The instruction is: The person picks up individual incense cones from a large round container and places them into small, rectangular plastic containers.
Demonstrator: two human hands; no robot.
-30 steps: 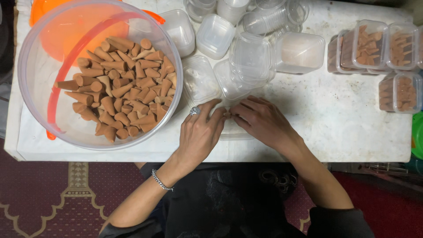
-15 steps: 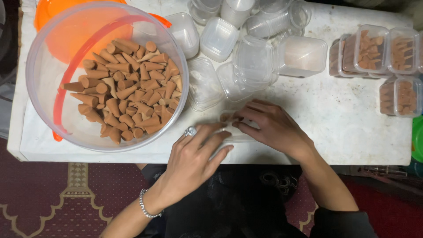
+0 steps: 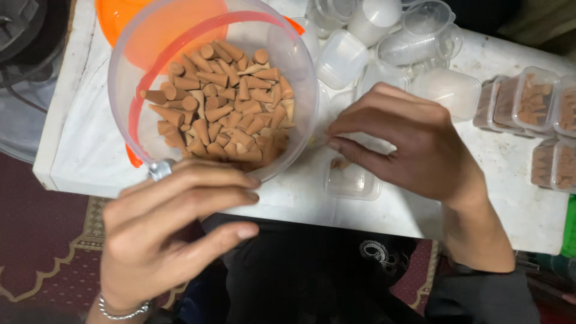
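White tabletop (image 3: 84,138) bears a clear bucket (image 3: 300,78) of brown cones (image 3: 225,102) (heaped); both hands (image 3: 174,228) (image 3: 408,141) hover, grips loosely open, empty.

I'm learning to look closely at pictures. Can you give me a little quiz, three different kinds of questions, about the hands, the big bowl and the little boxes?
1. True or false: the big clear bowl is full of blue marbles.
2. Which hand wears a ring and a bracelet? A) left hand B) right hand
3. Fill in: the small clear box nearest the table's front edge sits just below the ____ hand.

Key
1. False: it holds brown cones.
2. A. The ring shows on a finger, the bracelet at the wrist.
3. Right. Only a cone or two seem to be in the box; the filled boxes stand at the table's right end.
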